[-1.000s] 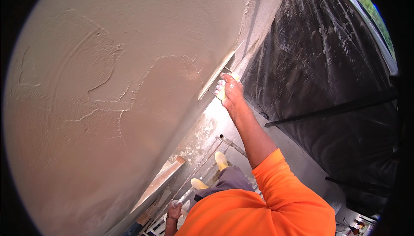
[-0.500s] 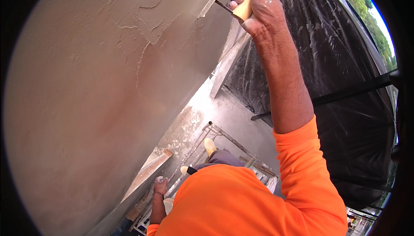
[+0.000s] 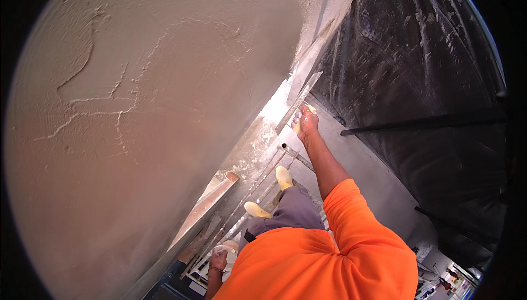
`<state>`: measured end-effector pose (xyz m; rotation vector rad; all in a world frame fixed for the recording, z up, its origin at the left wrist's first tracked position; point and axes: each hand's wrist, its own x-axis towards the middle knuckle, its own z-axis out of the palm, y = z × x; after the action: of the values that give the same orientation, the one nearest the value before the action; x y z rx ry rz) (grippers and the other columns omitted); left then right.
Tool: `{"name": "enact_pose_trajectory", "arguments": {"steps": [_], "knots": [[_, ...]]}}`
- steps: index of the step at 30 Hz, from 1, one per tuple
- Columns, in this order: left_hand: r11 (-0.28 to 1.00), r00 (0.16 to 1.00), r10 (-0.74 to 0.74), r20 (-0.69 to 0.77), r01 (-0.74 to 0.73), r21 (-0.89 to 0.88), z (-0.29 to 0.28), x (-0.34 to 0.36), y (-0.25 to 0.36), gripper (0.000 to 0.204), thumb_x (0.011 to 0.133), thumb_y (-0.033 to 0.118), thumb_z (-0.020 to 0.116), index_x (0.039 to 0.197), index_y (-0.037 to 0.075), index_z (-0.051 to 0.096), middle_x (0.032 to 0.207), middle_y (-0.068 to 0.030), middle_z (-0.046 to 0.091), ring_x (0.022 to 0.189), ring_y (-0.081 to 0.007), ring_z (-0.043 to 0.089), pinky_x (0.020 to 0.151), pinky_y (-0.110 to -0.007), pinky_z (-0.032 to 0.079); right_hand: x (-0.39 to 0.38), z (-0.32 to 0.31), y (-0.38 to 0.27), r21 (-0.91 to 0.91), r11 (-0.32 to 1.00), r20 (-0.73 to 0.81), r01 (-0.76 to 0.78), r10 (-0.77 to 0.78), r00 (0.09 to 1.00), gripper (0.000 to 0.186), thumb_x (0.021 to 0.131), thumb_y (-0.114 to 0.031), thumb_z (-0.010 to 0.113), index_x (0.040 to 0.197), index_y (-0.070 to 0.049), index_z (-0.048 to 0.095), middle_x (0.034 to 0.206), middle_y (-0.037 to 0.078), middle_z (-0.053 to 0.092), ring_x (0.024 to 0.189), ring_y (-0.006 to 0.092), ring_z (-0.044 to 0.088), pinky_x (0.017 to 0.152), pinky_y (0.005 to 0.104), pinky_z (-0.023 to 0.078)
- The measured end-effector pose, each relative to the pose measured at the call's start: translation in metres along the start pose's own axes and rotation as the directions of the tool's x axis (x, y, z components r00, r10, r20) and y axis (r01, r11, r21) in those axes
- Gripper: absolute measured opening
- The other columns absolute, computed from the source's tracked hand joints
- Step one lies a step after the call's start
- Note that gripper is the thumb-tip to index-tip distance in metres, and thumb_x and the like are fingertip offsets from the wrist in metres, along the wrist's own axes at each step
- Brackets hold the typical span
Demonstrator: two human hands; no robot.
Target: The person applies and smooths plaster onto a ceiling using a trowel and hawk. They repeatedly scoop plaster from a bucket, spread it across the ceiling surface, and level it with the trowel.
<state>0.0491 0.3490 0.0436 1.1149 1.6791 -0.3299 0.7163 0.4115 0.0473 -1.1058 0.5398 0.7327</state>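
Observation:
My right hand [image 3: 306, 121] is closed around the yellow handle of a plastering trowel [image 3: 301, 101]. The trowel's long metal blade points up and to the right, away from the wet wall's face. Low on the left, my left hand [image 3: 218, 258] hangs beside a whitish bucket [image 3: 229, 248], its fingers curled; whether anything is in them is too small to make out. Fresh grey-brown plaster [image 3: 137, 152] covers the large wall on my left, with raised ridges and cracked-looking lines in its upper part.
Scaffold tubes [image 3: 258, 185] run under and beside my yellow boots [image 3: 284, 177]. A wooden plank [image 3: 217, 196] lies along the wall's foot. Dark plastic sheeting [image 3: 417, 80] hangs on the right, crossed by a dark bar [image 3: 422, 123]. Pale concrete floor [image 3: 373, 174] lies below.
My right hand has come down from high on the wall with the trowel, away from the plaster. My left hand has dropped slightly, and the view has shifted, showing more of my legs.

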Motion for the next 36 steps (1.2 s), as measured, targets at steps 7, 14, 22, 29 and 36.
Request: {"name": "enact_pose_trajectory", "arguments": {"steps": [7,14,22,29,36], "knots": [[0.993,0.994,-0.083,-0.064,0.077,-0.094,-0.001,-0.065,0.033,0.045,0.095,0.027,0.068,0.130,0.005,0.052,0.110,-0.0091,0.067,0.090,-0.0167,0.065,0.060,-0.028,0.054,0.101,0.042,0.024,-0.003,0.985,-0.049,0.170,-0.170,0.984,0.016,0.090,-0.014,0.072,0.088,-0.010,0.057,0.062,0.000,0.051,0.047,0.0142,0.049,0.042,0.0308,0.042],[0.998,0.998,-0.060,0.025,0.061,-0.017,0.005,-0.067,0.045,0.048,0.093,0.030,0.067,0.131,0.006,0.051,0.115,-0.0080,0.066,0.095,-0.0170,0.065,0.068,-0.029,0.056,0.042,0.093,-0.034,-0.028,0.984,0.067,0.177,-0.175,0.982,0.017,0.090,-0.016,0.074,0.089,-0.012,0.057,0.067,0.000,0.054,0.050,0.0136,0.052,0.043,0.0311,0.045],[0.995,0.997,0.080,0.003,-0.079,-0.057,0.005,-0.032,0.101,0.048,0.096,0.030,0.069,0.134,0.008,0.051,0.109,-0.0054,0.066,0.087,-0.0121,0.063,0.065,-0.026,0.053,-0.031,0.080,-0.028,-0.199,0.845,0.212,0.497,-0.458,0.863,0.019,0.088,-0.016,0.075,0.096,-0.006,0.061,0.079,0.001,0.063,0.068,0.0137,0.058,0.064,0.0317,0.048],[0.999,1.000,0.020,-0.009,-0.020,-0.050,0.010,-0.043,0.130,0.048,0.097,0.030,0.069,0.135,0.007,0.050,0.112,-0.0046,0.065,0.093,-0.0127,0.062,0.069,-0.028,0.055,0.033,0.066,0.036,0.015,0.998,-0.194,-0.067,0.068,0.979,0.017,0.088,-0.018,0.074,0.090,-0.010,0.059,0.071,0.001,0.056,0.053,0.0148,0.052,0.045,0.0326,0.046],[0.996,0.996,0.089,-0.015,-0.089,0.011,0.015,-0.053,0.098,0.046,0.093,0.028,0.070,0.129,0.004,0.056,0.100,-0.0078,0.068,0.065,-0.0125,0.059,0.055,-0.025,0.050,0.020,0.078,0.053,0.082,0.974,0.028,-0.213,0.211,0.977,0.016,0.090,-0.018,0.071,0.101,-0.012,0.062,0.073,0.000,0.052,0.059,0.0176,0.054,0.050,0.0369,0.048]]}}
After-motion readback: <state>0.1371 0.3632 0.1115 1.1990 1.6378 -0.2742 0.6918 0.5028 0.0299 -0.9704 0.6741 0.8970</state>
